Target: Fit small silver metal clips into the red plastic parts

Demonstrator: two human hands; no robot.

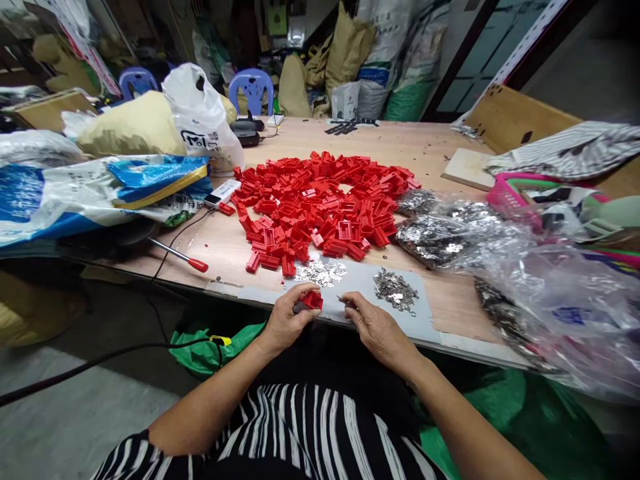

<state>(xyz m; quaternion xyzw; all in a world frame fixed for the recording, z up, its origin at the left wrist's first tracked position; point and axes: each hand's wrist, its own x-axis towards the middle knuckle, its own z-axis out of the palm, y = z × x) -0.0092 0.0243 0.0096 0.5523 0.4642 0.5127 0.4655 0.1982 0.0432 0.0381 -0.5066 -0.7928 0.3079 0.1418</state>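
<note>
My left hand (290,318) is closed around a red plastic housing (313,300), held just over the table's front edge. To its right, my right hand (367,322) pinches a small metal piece (341,299), its tip pointing toward the housing; the two are apart. Past my hands lies a pile of silvery flat metal pieces (320,273) on a grey sheet (350,280). A second heap of darker small metal parts (396,289) sits on the same sheet, right of my right hand. Behind them spreads a large mound of red plastic housings (325,200).
Clear plastic bags of metal parts (450,233) and a pink basket (510,193) crowd the right side. White and blue sacks (100,187) and a white carrier bag (200,120) fill the left. A red-tipped lever (197,265) juts out at the left edge. Green bags (215,353) hang below.
</note>
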